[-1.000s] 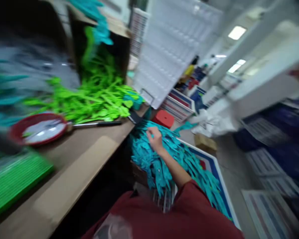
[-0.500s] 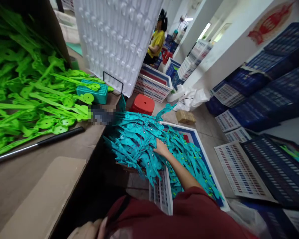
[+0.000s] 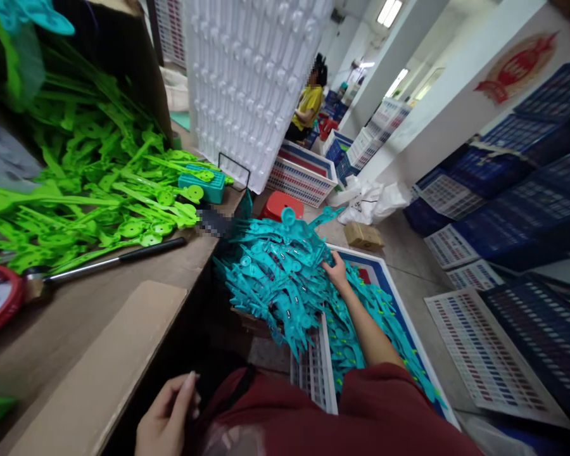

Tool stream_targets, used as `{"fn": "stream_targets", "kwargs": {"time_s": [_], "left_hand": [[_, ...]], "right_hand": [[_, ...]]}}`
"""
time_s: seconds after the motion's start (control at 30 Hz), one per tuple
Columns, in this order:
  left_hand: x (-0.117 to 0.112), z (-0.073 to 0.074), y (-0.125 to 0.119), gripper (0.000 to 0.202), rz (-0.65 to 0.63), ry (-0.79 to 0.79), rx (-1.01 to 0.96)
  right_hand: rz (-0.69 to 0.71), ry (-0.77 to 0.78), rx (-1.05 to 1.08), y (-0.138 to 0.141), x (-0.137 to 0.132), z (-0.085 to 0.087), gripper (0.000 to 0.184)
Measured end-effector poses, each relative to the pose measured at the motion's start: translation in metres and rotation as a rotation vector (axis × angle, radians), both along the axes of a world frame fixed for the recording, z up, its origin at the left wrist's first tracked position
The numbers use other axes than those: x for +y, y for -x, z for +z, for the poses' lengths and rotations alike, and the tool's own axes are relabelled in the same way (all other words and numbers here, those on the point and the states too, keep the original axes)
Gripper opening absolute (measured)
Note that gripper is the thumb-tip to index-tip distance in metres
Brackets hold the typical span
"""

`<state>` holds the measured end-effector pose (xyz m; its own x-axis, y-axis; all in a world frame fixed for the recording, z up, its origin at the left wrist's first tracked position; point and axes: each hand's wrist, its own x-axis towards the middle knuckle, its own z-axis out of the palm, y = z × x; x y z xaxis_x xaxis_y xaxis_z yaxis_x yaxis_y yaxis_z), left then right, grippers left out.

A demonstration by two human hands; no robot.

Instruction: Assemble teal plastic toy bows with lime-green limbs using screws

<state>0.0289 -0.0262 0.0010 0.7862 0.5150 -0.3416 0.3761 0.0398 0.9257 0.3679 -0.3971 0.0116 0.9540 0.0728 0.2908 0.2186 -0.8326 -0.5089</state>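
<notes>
My right hand (image 3: 336, 271) is at the right side of a heaped pile of teal plastic pieces (image 3: 270, 266). Its thumb and fingers close round the edges of some of these long, flat pieces; how many is hidden. Below the pile and to its right, more teal pieces with small yellow-green bits (image 3: 384, 310) fill a white-rimmed crate (image 3: 403, 310). Near my lap, by the table edge, my left hand (image 3: 164, 415) has curled fingers, thumb close to the index finger. Nothing shows in it.
Bright green plastic pieces (image 3: 123, 190) spread over the brown table (image 3: 90, 329) at left. A hammer (image 3: 118, 258), red tape roll (image 3: 0, 297) and teal block (image 3: 202, 183) lie there. A red stool (image 3: 282, 204) stands behind the pile. Stacked crates (image 3: 503, 183) line the right; a person (image 3: 308, 104) sits far back.
My right hand has moved from the top of the teal pile to its right edge. My left hand has risen further into view. The whole scene has shifted slightly right and down.
</notes>
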Motion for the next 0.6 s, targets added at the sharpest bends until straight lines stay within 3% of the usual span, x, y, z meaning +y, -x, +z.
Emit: {"fn": "stream_targets", "kwargs": {"time_s": [0.17, 0.3, 0.43, 0.6], "left_hand": [[-0.017, -0.006, -0.017, 0.056, -0.055, 0.553, 0.036], [-0.012, -0.009, -0.057, 0.054, -0.104, 0.81, 0.032], [-0.024, -0.012, -0.098, 0.039, -0.11, 0.798, 0.028], [-0.065, -0.027, -0.103, 0.053, -0.231, 0.664, 0.038]], "right_hand": [[0.153, -0.099, -0.069, 0.014, 0.006, 0.022, 0.047], [0.288, -0.115, 0.114, 0.017, 0.017, 0.026, 0.056], [0.229, -0.189, 0.342, -0.001, 0.017, 0.011, 0.033], [0.12, -0.414, 0.556, -0.025, -0.003, -0.002, 0.031]]}}
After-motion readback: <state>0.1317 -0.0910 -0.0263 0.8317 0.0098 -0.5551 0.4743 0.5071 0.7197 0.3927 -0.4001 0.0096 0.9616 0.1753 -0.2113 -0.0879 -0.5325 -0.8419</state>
